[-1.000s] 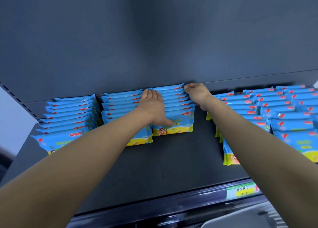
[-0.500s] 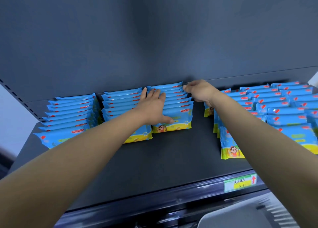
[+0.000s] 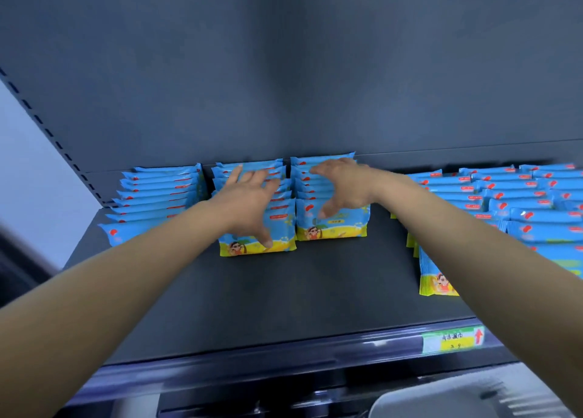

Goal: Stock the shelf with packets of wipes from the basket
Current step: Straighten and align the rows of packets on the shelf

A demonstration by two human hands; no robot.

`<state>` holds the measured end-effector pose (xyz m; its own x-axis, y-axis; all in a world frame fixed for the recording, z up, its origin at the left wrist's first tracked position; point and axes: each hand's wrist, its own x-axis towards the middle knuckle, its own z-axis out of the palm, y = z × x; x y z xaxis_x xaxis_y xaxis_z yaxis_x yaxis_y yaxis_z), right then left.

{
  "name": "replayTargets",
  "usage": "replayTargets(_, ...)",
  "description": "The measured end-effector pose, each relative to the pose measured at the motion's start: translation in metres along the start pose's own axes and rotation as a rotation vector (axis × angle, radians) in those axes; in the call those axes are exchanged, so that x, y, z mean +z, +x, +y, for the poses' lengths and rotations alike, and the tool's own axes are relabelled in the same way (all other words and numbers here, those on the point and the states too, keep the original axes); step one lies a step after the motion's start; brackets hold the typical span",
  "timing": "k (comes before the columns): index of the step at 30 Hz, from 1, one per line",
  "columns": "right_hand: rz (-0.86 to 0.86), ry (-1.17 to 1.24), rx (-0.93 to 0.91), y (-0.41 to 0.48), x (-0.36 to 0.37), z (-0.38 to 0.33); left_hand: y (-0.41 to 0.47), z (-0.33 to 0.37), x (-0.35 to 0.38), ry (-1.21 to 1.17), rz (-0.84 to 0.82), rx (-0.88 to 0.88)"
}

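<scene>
Hands at wipes packets; price label print illegible.
The left hand, fingers spread, has shifted onto the second row; the right hand, fingers arched, spans the third row, grip unclear.

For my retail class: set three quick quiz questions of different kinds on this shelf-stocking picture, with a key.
1. True or false: the left hand and the right hand lie over the same row of packets.
2. Where is the price label? A) on the front rail of the shelf, to the right; B) on the back wall; C) on a packet.
3. Fill in: the wide bare gap between rows lies to the ____ of the row under the right hand.
Key: 1 false: the left hand is over the second row from the left, the right hand over the third row. 2 A. 3 right.
</scene>
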<state>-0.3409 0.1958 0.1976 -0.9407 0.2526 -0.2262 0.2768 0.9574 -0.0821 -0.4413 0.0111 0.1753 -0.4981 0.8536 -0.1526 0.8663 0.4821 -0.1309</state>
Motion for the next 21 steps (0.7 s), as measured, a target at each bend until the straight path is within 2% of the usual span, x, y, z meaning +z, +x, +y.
replayTargets(2, -0.050, -0.127, 0.012, 0.005, 0.011, -0.003, -0.005, -0.006, 0.010, 0.071, 0.005, -0.017)
replayTargets(4, -0.028, -0.189, 0.010, 0.007, 0.022, -0.003, -0.007, -0.009, 0.017, 0.091, 0.055, -0.007)
replayTargets(9, 0.044, -0.225, -0.007, 0.004, 0.034, 0.000, -0.006, -0.008, 0.025, 0.109, 0.100, 0.017)
replayTargets(21, 0.091, -0.072, 0.151, -0.020, 0.032, -0.012, -0.018, -0.017, 0.019, -0.051, 0.086, 0.068)
